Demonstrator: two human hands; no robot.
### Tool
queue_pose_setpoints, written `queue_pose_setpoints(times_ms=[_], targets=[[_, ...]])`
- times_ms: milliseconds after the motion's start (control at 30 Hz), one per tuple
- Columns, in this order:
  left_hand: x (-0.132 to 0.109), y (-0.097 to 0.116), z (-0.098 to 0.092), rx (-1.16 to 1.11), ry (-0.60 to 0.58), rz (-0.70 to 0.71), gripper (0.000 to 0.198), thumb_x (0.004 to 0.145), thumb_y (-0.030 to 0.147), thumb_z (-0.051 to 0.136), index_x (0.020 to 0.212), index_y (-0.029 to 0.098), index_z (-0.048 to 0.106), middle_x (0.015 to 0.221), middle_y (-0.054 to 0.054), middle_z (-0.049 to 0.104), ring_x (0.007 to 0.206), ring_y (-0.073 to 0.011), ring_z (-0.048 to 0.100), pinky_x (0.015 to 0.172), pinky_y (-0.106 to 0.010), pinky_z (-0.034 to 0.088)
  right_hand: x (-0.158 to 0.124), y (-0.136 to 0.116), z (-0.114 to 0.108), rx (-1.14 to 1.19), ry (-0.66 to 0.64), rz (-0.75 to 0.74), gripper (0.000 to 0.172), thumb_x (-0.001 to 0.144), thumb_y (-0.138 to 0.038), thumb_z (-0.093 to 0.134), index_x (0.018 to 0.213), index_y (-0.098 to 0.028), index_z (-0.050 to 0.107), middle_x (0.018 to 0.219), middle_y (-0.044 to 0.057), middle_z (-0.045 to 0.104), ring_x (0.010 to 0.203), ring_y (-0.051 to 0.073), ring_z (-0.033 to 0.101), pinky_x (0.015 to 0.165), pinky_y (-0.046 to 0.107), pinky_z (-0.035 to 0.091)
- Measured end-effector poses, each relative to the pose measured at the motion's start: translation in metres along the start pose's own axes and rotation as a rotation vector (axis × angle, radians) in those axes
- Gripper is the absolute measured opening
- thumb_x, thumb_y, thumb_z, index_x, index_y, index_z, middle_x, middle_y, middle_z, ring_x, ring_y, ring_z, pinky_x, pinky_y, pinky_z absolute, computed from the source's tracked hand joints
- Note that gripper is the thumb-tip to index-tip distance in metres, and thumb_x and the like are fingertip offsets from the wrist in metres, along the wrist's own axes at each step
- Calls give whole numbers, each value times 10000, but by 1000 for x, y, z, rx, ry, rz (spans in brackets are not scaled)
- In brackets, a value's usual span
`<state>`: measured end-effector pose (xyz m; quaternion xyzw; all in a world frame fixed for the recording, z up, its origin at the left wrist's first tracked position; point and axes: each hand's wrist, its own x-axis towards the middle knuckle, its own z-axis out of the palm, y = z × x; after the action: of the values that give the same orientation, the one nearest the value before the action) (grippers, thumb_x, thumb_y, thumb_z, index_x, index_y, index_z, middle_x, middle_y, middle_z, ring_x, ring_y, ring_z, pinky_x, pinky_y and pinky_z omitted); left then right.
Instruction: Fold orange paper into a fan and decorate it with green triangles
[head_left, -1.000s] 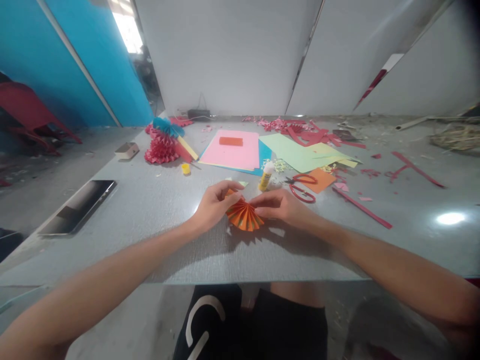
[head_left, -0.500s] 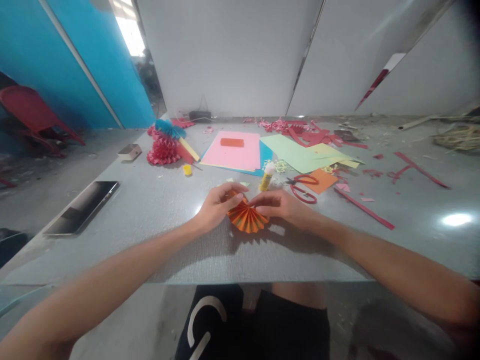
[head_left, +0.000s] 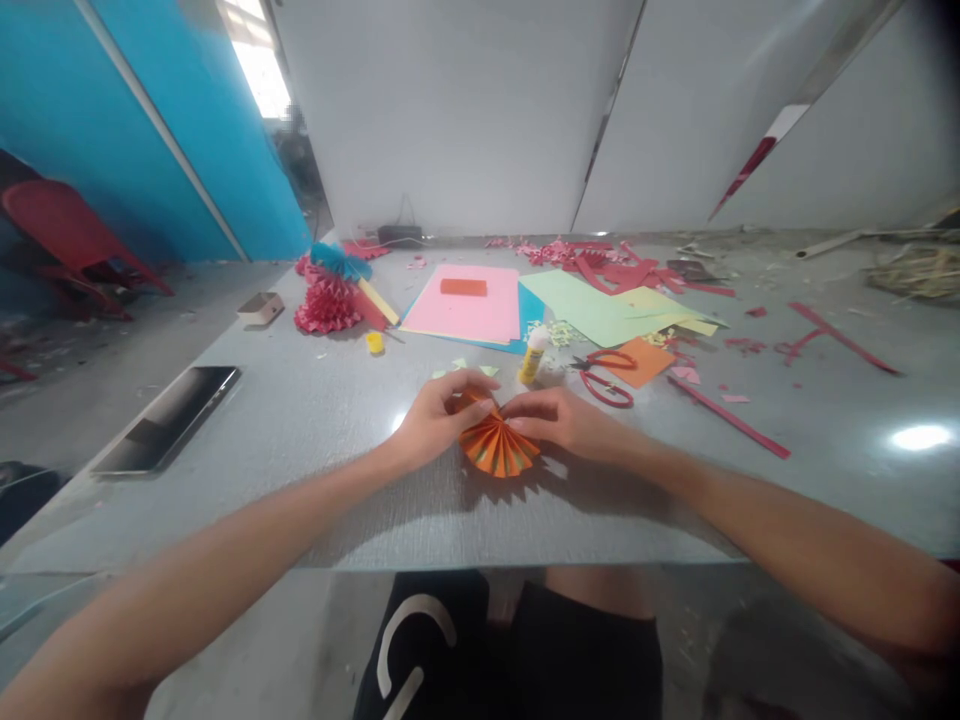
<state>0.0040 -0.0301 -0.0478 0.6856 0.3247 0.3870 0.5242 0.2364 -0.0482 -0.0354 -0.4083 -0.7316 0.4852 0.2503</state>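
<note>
An orange pleated paper fan [head_left: 496, 446] rests on the grey table [head_left: 315, 470] just in front of me. My left hand [head_left: 441, 415] pinches its upper left edge with curled fingers. My right hand [head_left: 561, 420] pinches the fan's top right, fingertips meeting the left hand's at the fan's centre. Both hands are closed on the paper. A yellow-bodied glue stick [head_left: 533, 355] stands upright just behind the hands. Red-handled scissors [head_left: 604, 375] lie to the right of the glue stick.
Pink [head_left: 469, 300], blue and light green paper sheets [head_left: 600, 305] lie farther back. Red and blue pleated paper pieces [head_left: 330, 290] sit back left, a dark phone [head_left: 166, 416] at the left edge, a small box [head_left: 260, 306] beyond it. Red paper strips [head_left: 726, 417] scatter right.
The fan and both hands have shifted slightly right and nearer to me. Both hands keep their pinch on the fan.
</note>
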Motion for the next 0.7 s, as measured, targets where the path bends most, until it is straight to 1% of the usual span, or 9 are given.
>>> queue_pose_setpoints(times_ms=[167,300,500,600,700], targets=[[-1,2,0,62,-23,2,305,911,373,738,1127,161,696,997,-68,721,825,-153,665,751,-280,525,-1,3,2,-24,-19,-3,384,974,-488,629,1093,-152,770,1026,99,781,886,230,690,778,346,528],[-1,0,0,115,-22,17,311,919,403,738,1124,170,706,1017,-72,727,816,-151,665,734,-273,523,-1,3,3,-35,-31,1,403,979,-501,623,1083,-144,778,983,91,779,841,214,671,741,332,514],[0,-6,-1,25,-41,-17,402,884,443,787,1175,184,686,1060,-84,726,847,-177,700,754,-301,547,1,3,0,-24,-12,-3,454,981,-530,610,1111,-134,789,968,94,773,833,213,661,742,324,498],[0,-6,0,-3,7,-10,387,872,415,798,1158,178,688,1043,-75,713,826,-159,688,757,-292,535,2,6,-3,-23,-23,-17,456,976,-551,620,1082,-144,795,938,86,761,808,206,642,724,316,487],[1,-4,0,-31,69,-10,394,866,384,799,1178,174,681,1034,-66,698,787,-133,660,717,-266,505,2,7,-3,-18,-50,-26,451,977,-553,620,1026,-136,785,885,76,735,760,185,607,692,302,461]])
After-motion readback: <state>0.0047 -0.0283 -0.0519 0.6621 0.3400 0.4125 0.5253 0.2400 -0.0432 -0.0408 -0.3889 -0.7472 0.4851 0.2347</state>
